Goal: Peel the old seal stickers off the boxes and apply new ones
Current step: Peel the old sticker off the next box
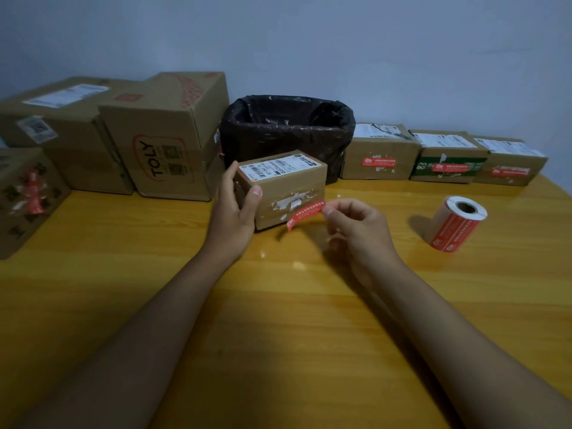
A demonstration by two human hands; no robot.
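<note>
A small cardboard box (288, 181) with a white shipping label on top stands in the middle of the wooden table (278, 320). Its front face shows torn white sticker remains. My left hand (236, 209) grips the box's left end, thumb on the front and fingers behind. My right hand (356, 224) pinches one end of a red seal sticker (305, 215). The sticker hangs in front of the box's lower front edge, curling down to the left. A roll of red seal stickers (456, 224) lies on the table to the right.
A bin lined with a black bag (288, 131) stands right behind the small box. Three boxes with red seals (379, 153) line the back right. Larger cardboard boxes (167, 140) are stacked at the back left, one more (28, 196) at the left edge.
</note>
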